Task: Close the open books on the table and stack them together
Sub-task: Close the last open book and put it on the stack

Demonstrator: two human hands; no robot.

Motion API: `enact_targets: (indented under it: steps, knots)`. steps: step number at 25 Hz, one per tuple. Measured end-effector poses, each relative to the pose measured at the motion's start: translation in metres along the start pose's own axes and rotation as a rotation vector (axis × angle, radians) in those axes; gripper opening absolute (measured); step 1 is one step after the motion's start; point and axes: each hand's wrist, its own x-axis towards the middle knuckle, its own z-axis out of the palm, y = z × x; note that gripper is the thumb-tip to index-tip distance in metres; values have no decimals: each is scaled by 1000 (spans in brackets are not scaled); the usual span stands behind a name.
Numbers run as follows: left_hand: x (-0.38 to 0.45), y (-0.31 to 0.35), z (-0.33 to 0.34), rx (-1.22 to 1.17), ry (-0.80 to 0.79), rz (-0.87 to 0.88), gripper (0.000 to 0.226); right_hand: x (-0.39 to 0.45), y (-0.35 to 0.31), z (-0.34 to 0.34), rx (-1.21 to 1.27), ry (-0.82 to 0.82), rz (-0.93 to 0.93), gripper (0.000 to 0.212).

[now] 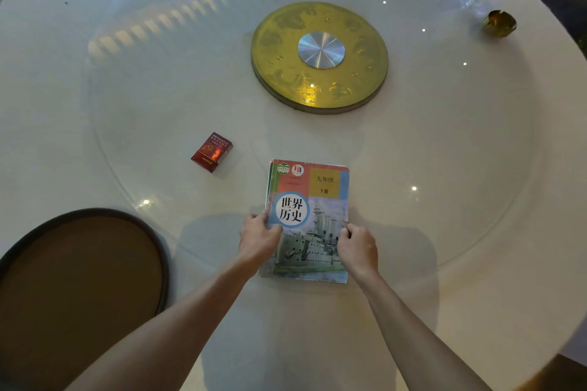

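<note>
A stack of closed books (313, 200) lies on the white round table (460, 263), near its front edge. The top book has a colourful cover with a warship picture and a blue-ringed white circle with black characters. Edges of other books show under its left side. My left hand (259, 236) grips the stack's left edge, thumb on the cover. On the right edge, my right hand (359, 247) holds the stack with its fingers curled at the side.
A red cigarette pack (212, 152) lies left of the books. A gold disc with a silver hub (319, 55) sits at the centre of the glass turntable. A brown round chair seat (79, 289) is at lower left. A small gold object (499, 23) sits far right.
</note>
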Motion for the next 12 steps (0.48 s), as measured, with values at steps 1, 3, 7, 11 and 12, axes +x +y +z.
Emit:
enact_targets:
  steps: [1,3,7,11,12]
  knots:
    - [0,1,0,-6,2,4,40,1,0,1,-2,8,-3,37]
    - [0,0,0,-33,-3,5,42,0,0,3,-3,4,-16,31]
    - [4,-7,-5,-72,-34,25,42,2,3,4,16,7,10,29]
    - [28,-6,-37,-49,0,29,39,1,-10,-1,-32,69,26,31]
    - [37,-4,-50,1,98,36,40,2,-20,-1,-62,123,-6,43]
